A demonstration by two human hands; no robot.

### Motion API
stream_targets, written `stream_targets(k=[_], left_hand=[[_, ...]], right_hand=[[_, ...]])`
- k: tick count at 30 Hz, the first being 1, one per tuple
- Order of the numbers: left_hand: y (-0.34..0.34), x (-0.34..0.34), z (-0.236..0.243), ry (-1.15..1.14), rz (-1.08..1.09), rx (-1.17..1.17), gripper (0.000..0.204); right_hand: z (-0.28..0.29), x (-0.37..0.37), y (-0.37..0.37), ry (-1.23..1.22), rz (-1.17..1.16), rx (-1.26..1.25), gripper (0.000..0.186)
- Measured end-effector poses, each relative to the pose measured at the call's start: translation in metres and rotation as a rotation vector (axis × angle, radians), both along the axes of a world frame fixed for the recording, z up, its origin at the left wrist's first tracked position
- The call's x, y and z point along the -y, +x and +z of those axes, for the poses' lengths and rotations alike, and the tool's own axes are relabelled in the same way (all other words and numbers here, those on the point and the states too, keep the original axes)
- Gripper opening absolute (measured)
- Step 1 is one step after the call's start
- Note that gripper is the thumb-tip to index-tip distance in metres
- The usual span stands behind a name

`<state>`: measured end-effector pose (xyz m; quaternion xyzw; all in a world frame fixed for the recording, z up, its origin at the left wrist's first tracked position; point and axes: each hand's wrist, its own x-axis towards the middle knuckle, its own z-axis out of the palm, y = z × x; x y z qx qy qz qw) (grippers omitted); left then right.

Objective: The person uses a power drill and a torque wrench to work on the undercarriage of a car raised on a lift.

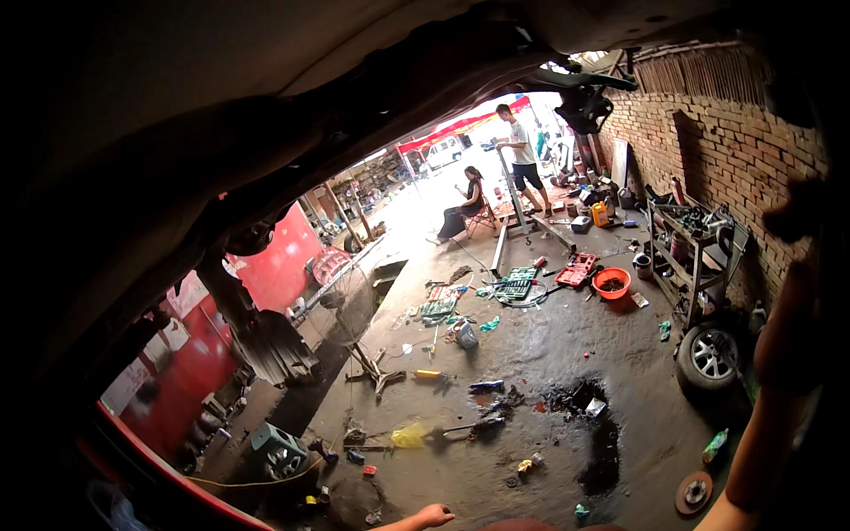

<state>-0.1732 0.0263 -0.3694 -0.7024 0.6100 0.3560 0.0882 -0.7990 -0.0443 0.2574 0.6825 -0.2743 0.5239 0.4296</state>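
Observation:
My left hand [434, 515] is low in the view, over the floor near the bottom edge. Its fingers curl loosely together and I see nothing in them. On the right my right arm [763, 434] reaches upward. The right hand [794, 212] is a dark silhouette in front of the brick wall, so its fingers, and whatever they might hold, are hidden. Overhead spreads the dark underside of a vehicle [292, 115], with a wheel-side part [270, 341] hanging at the left.
Open tool cases [516, 285], an orange basin [612, 283], an oil puddle [604, 451], a stand [379, 379] and a brake disc [693, 492] lie about the floor. A wheel [709, 357] leans by a metal shelf [691, 257]. Two people [522, 159] are farther off, one seated.

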Motion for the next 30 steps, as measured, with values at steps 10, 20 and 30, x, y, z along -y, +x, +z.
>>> stream_targets(k=[10,20,30], left_hand=[[-0.02,-0.071,-0.005,-0.098,0.167,0.065,0.043],[-0.001,-0.081,-0.01,-0.103,0.24,0.141,0.042],[-0.002,-0.021,0.013,-0.1,0.192,0.109,0.04]], right_hand=[[-0.161,0.065,0.039,0.683,0.429,0.341,0.024],[-0.26,0.055,0.067,1.206,0.444,0.285,0.026],[-0.247,0.077,0.06,1.131,0.413,0.368,0.027]])
